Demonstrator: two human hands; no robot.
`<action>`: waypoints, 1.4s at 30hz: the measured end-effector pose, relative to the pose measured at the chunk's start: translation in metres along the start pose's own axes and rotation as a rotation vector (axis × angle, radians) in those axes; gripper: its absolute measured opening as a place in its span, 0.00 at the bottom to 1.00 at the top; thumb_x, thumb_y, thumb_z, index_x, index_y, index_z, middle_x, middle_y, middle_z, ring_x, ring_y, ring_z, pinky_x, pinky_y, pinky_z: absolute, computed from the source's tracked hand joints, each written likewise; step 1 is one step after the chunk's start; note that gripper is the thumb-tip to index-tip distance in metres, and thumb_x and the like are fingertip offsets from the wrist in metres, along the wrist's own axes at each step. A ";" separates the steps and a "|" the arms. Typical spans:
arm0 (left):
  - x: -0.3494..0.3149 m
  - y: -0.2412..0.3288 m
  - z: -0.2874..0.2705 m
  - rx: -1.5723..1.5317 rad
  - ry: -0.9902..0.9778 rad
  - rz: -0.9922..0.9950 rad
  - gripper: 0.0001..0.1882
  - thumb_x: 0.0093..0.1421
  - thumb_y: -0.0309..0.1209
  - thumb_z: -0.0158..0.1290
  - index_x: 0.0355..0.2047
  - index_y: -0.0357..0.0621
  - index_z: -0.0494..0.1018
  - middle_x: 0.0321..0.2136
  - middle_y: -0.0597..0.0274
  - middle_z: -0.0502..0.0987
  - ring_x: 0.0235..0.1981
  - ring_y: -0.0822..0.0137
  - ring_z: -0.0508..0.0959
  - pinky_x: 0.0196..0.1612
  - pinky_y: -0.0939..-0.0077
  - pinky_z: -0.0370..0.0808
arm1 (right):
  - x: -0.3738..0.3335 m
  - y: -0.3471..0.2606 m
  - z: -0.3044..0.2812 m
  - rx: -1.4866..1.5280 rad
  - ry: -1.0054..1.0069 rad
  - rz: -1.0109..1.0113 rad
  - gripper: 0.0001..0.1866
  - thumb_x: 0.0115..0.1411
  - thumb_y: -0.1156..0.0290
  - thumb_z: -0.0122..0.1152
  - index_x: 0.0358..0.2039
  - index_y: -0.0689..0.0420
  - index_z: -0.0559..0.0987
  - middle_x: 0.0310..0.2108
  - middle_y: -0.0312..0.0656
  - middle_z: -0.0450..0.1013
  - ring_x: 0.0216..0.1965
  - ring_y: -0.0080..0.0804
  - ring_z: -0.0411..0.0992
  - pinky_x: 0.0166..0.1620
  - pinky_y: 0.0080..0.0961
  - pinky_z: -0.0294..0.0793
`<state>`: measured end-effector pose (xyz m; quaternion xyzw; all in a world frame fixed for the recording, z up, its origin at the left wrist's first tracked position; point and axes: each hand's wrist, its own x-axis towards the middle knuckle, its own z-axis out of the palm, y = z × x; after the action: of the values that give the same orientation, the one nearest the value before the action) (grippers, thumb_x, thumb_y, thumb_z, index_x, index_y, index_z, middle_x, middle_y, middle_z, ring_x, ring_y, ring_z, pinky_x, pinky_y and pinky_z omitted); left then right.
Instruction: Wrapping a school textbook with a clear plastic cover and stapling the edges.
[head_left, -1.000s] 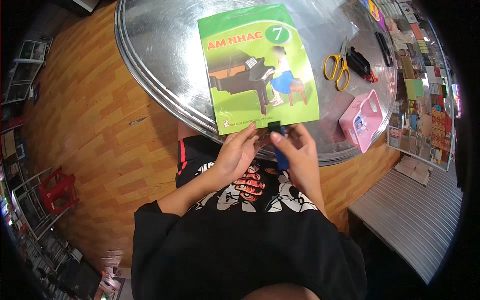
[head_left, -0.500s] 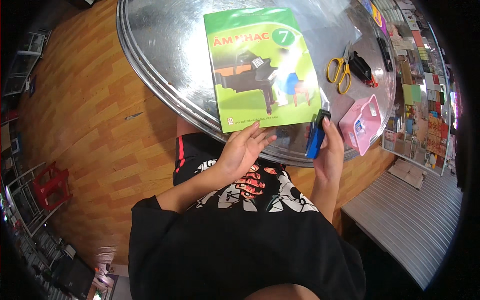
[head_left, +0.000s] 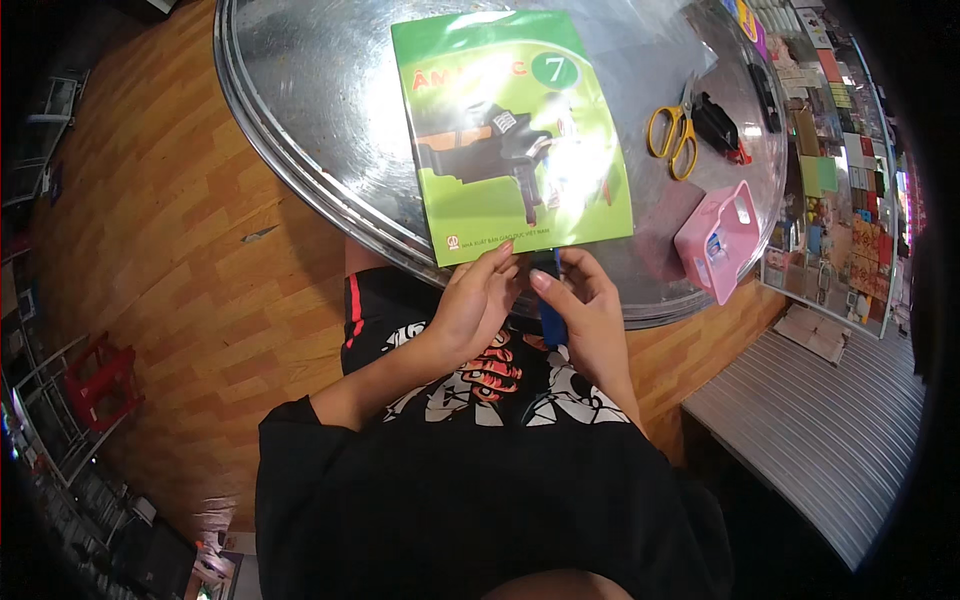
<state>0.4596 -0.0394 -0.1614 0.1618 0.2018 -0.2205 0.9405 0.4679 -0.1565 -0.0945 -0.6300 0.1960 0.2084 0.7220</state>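
A green music book (head_left: 470,205) in a shiny clear cover, with a piano on its front, lies on a round metal table (head_left: 330,120), its lower edge toward me. My left hand (head_left: 472,308) has its thumb on the book's lower edge, the fingers curled beneath and partly hidden. Close beside it, my right hand (head_left: 592,318) is wrapped round a blue and black stapler (head_left: 553,325), its top end right at the book's lower edge. Whether the stapler's jaws are around the paper cannot be made out.
Right of the book lie yellow-handled scissors (head_left: 682,119), a black tool with a red tip (head_left: 714,125) and a slim black object (head_left: 765,97). A pink plastic basket (head_left: 735,237) stands near the table's right rim. A red stool (head_left: 103,382) is on the wooden floor at left.
My right hand has carried the stapler leftward to the book's lower edge, next to my left hand. The book has shifted slightly left in the picture.
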 end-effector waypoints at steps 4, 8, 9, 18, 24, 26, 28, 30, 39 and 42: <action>0.000 -0.001 -0.003 -0.038 0.018 0.008 0.13 0.62 0.30 0.38 0.46 0.41 0.62 0.41 0.61 0.69 0.42 0.72 0.69 0.45 0.75 0.64 | 0.001 -0.002 0.011 0.000 0.016 -0.035 0.19 0.49 0.75 0.62 0.41 0.66 0.67 0.34 0.41 0.71 0.34 0.20 0.68 0.36 0.15 0.67; -0.002 -0.006 -0.012 -0.101 0.050 0.006 0.11 0.62 0.31 0.35 0.43 0.41 0.62 0.37 0.60 0.69 0.39 0.70 0.70 0.45 0.72 0.64 | 0.007 0.004 0.016 -0.021 0.046 -0.187 0.18 0.48 0.77 0.62 0.39 0.67 0.69 0.34 0.41 0.71 0.34 0.21 0.69 0.36 0.16 0.69; -0.001 -0.005 -0.012 -0.094 0.047 -0.004 0.11 0.62 0.31 0.35 0.43 0.41 0.62 0.37 0.60 0.69 0.39 0.70 0.70 0.45 0.72 0.64 | 0.010 0.006 0.017 -0.015 0.057 -0.190 0.18 0.48 0.77 0.62 0.39 0.67 0.69 0.34 0.41 0.71 0.34 0.21 0.69 0.36 0.16 0.69; 0.002 -0.002 -0.008 -0.057 -0.011 -0.014 0.10 0.63 0.31 0.36 0.37 0.40 0.66 0.35 0.63 0.69 0.40 0.70 0.68 0.48 0.72 0.63 | 0.019 0.013 0.016 -0.009 0.075 -0.301 0.15 0.47 0.77 0.62 0.36 0.67 0.73 0.33 0.41 0.72 0.33 0.19 0.69 0.36 0.16 0.69; 0.000 -0.001 0.002 -0.059 0.014 0.008 0.10 0.63 0.31 0.36 0.37 0.40 0.66 0.35 0.62 0.69 0.41 0.70 0.68 0.48 0.72 0.62 | 0.021 0.012 0.012 0.055 0.058 -0.265 0.14 0.47 0.78 0.62 0.35 0.67 0.74 0.32 0.40 0.73 0.33 0.19 0.69 0.37 0.17 0.68; 0.002 -0.006 -0.017 -0.066 -0.049 0.023 0.12 0.63 0.33 0.35 0.42 0.40 0.62 0.41 0.60 0.68 0.44 0.67 0.67 0.51 0.68 0.61 | 0.023 0.010 0.009 0.017 0.033 -0.269 0.15 0.46 0.77 0.63 0.36 0.67 0.73 0.33 0.40 0.73 0.34 0.20 0.69 0.38 0.17 0.68; 0.003 -0.004 -0.017 -0.078 -0.112 0.037 0.16 0.63 0.34 0.34 0.48 0.40 0.59 0.46 0.58 0.66 0.48 0.63 0.66 0.53 0.63 0.59 | 0.022 0.010 0.003 -0.024 0.007 -0.270 0.16 0.45 0.77 0.64 0.36 0.67 0.73 0.34 0.40 0.72 0.35 0.20 0.69 0.38 0.18 0.68; 0.002 -0.001 -0.010 -0.051 0.021 -0.015 0.18 0.62 0.34 0.35 0.51 0.40 0.57 0.49 0.57 0.64 0.52 0.61 0.64 0.55 0.62 0.58 | 0.018 0.014 -0.010 -0.047 -0.087 -0.270 0.20 0.44 0.75 0.66 0.38 0.66 0.72 0.35 0.40 0.71 0.35 0.21 0.68 0.39 0.18 0.68; -0.002 0.004 0.003 -0.174 -0.071 -0.013 0.18 0.61 0.32 0.38 0.51 0.42 0.58 0.51 0.58 0.63 0.56 0.57 0.58 0.57 0.56 0.55 | 0.023 0.013 -0.092 -0.804 0.586 -0.610 0.22 0.41 0.72 0.66 0.38 0.65 0.72 0.35 0.46 0.68 0.38 0.36 0.67 0.43 0.26 0.65; -0.003 0.003 0.004 -0.195 -0.078 -0.022 0.16 0.60 0.32 0.40 0.49 0.44 0.61 0.49 0.61 0.65 0.55 0.58 0.60 0.54 0.59 0.58 | 0.034 0.010 -0.106 -0.771 0.607 -0.623 0.22 0.42 0.70 0.65 0.39 0.64 0.72 0.36 0.47 0.68 0.39 0.39 0.67 0.44 0.28 0.65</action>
<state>0.4600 -0.0370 -0.1564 0.0586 0.1874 -0.2160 0.9564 0.4892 -0.2590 -0.1349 -0.9069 0.1095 -0.1476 0.3793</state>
